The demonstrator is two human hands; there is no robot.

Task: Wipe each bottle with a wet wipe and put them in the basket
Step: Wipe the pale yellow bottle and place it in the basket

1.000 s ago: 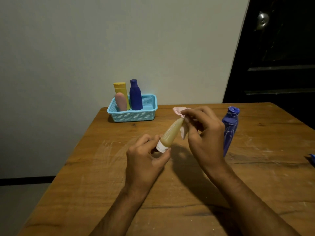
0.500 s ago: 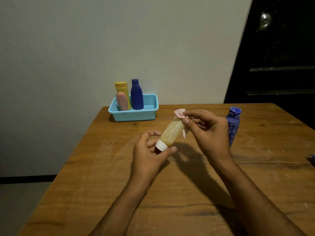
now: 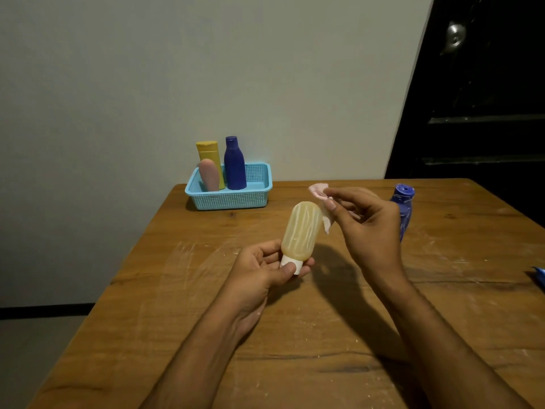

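My left hand (image 3: 262, 271) grips the white cap of a translucent amber bottle (image 3: 300, 231), held cap-down over the table with its broad side facing me. My right hand (image 3: 365, 228) pinches a crumpled pale pink wet wipe (image 3: 320, 193) against the bottle's upper right edge. A light blue basket (image 3: 233, 199) stands at the table's far left edge, holding a yellow bottle (image 3: 208, 153), a pink bottle (image 3: 208, 175) and a dark blue bottle (image 3: 234, 165). Another blue bottle (image 3: 403, 206) stands on the table behind my right hand, partly hidden by it.
The wooden table (image 3: 295, 335) shows white smears and scratches. A blue object (image 3: 538, 279) pokes in at the right edge. A pale wall rises behind the table, and a dark door (image 3: 483, 93) stands at the back right.
My left hand has turned the amber bottle so its broad face shows. My right hand with the wipe has slid off the bottle's top to its upper right edge.
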